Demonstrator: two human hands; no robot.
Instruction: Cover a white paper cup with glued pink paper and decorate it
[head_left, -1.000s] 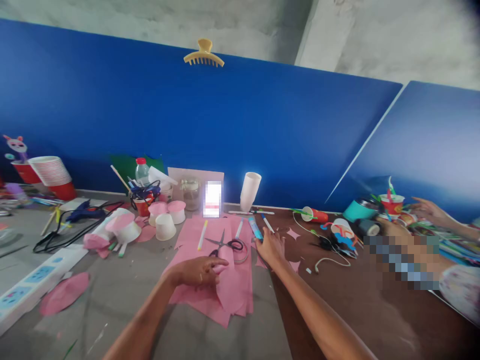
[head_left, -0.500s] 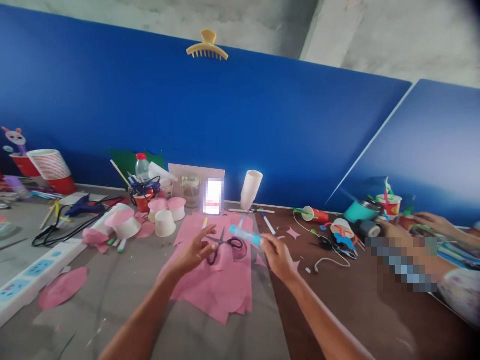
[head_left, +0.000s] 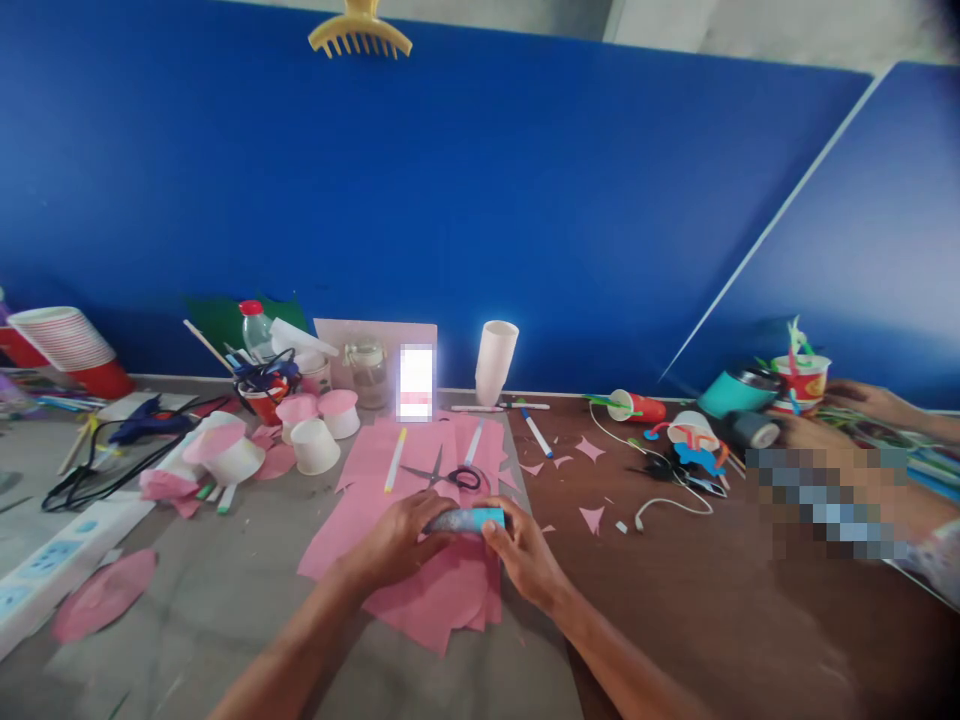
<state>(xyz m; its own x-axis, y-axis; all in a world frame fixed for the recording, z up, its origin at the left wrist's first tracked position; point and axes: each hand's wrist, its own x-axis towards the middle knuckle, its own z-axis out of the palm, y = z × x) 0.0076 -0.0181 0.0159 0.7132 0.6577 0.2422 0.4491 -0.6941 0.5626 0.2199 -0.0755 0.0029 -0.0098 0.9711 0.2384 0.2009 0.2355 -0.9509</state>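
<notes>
A blue glue stick [head_left: 466, 520] lies level between my two hands, above the pink paper. My left hand [head_left: 405, 532] is closed round its left end, and my right hand [head_left: 521, 548] grips its blue right end between thumb and fingers. Under and in front of them spread the stacked sheets of pink paper [head_left: 427, 610]. Dark-handled scissors [head_left: 461, 478] lie on the paper just beyond my hands, blades partly apart. Beside the scissors rest a yellow-tipped marker [head_left: 395, 460] and a blue-tipped marker [head_left: 474, 442].
White paper cups [head_left: 315, 447] with pink tops and a power strip [head_left: 67, 555] stand left. A lit phone [head_left: 415, 383] and a leaning cup stack [head_left: 496, 362] are at the back. Pink scraps [head_left: 591, 450] lie right, near another person's hand [head_left: 817, 445].
My left hand has gone from open fingers over the scissors to a grip on the glue stick. My right hand has brought the stick left and nearer. The view has tilted down.
</notes>
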